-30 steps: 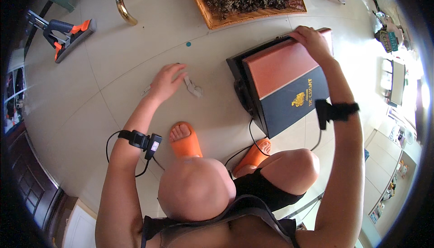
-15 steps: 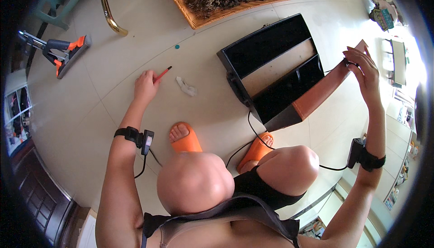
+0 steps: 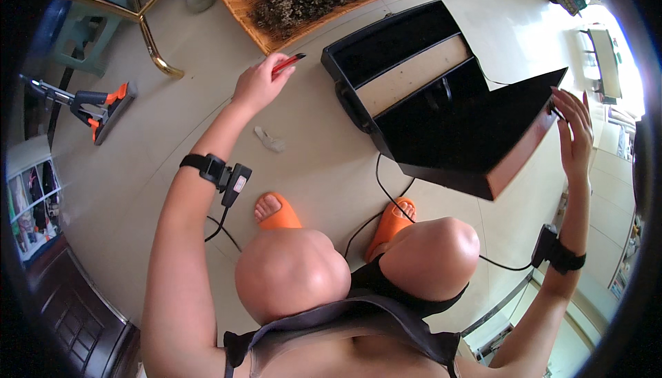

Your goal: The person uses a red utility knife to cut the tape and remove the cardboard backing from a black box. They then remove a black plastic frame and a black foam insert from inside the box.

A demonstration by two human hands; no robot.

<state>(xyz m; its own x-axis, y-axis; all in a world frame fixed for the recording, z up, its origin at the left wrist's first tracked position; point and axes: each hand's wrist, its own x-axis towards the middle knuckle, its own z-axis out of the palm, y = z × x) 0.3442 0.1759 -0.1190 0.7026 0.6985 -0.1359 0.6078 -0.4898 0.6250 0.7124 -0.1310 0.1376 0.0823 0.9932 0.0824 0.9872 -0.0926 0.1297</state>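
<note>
On the floor in front of me stands a black-lined case (image 3: 407,78) with a side handle (image 3: 353,108) and a beige strip inside. Its brown-faced lid (image 3: 527,152) is swung out to the right, black lining showing. My right hand (image 3: 574,126) grips the lid's outer edge by a small dark clasp, fingers stretched along it. To the left of the case, raised off the floor, my left hand (image 3: 258,83) is closed round a slim red tool with a dark end (image 3: 288,66); its exact kind is unclear.
A crumpled clear plastic piece (image 3: 269,139) lies below my left hand. A wicker basket of dried plants (image 3: 238,16) is at the far side. Gold metal legs (image 3: 153,46) and an orange-black tool (image 3: 100,109) are at left. Thin cables (image 3: 378,181) run by my orange slippers (image 3: 279,214).
The lid has tilted, showing more of its black inside, with my right hand still on its edge. My left hand has moved up and right with the red tool.
</note>
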